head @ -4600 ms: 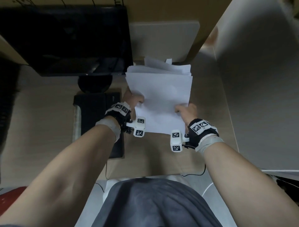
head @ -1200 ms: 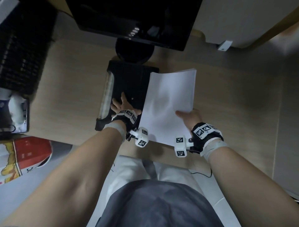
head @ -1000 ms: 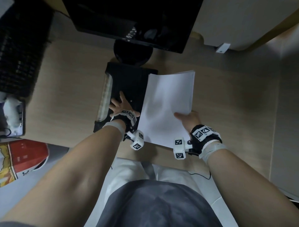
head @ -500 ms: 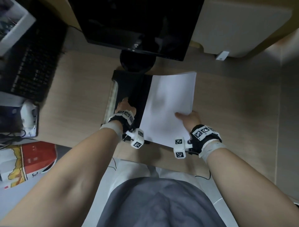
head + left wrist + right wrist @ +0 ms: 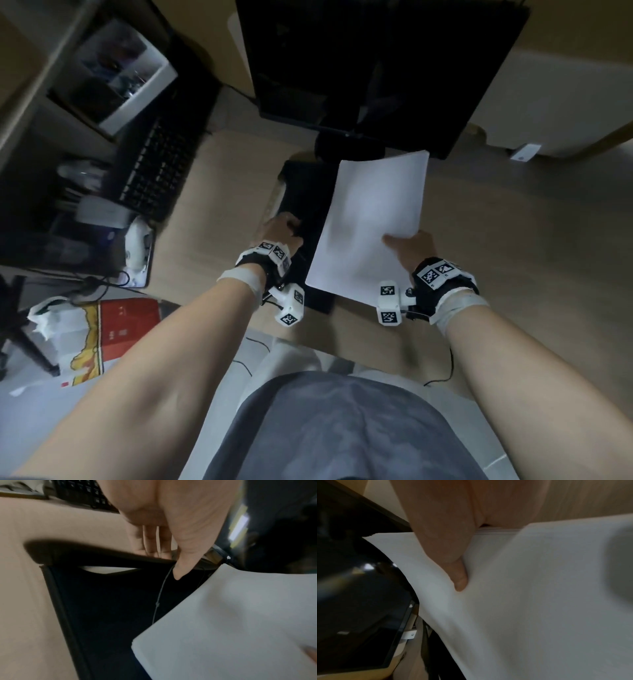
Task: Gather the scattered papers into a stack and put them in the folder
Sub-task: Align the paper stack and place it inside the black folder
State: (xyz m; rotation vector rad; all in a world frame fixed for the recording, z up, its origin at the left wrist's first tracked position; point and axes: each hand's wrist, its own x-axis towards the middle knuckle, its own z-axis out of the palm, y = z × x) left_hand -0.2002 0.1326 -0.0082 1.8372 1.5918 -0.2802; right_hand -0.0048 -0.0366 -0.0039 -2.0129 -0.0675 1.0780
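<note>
Paper stack (image 5: 371,222): one squared-up sheaf, pinched at its near right corner by the right hand (image 5: 409,245); carried tilted, left edge overhanging the folder, far edge close under the monitor.
Right hand: closed on the sheaf, thumb (image 5: 458,574) pressed on the top sheet, other fingers hidden beneath; grip as 0.5 s ago.
Folder (image 5: 301,205): one, black, flat on the tabletop (image 5: 513,240), directly ahead of the left hand and left of the right hand; thin elastic cord (image 5: 160,599) across the cover.
Left hand (image 5: 279,229): now curled at the folder's left edge, thumb (image 5: 181,568) on top, fingers (image 5: 150,545) tucked under the cover lip; 1.0 s ago lay spread flat on the cover.
Change: cover edge now raised off the pale inner side, a narrow gap showing in the left wrist view; head view swung left, more of the clutter beyond the left hand in sight.
Meaning: gathering judged done, no loose sheets visible; opening the folder under way, insertion not yet begun.
Next: likely lifting the cover wide, then sliding the sheaf in from the right; sheets apt to fan or sag under a single-corner grip.
Counts: one stack (sheets too many and too fine to count), one folder, two hands.
Further out: one dark monitor (image 5: 376,68) beyond both hands, one keyboard (image 5: 154,168) far left of the left hand, one white mouse-like item (image 5: 137,246) near it.
</note>
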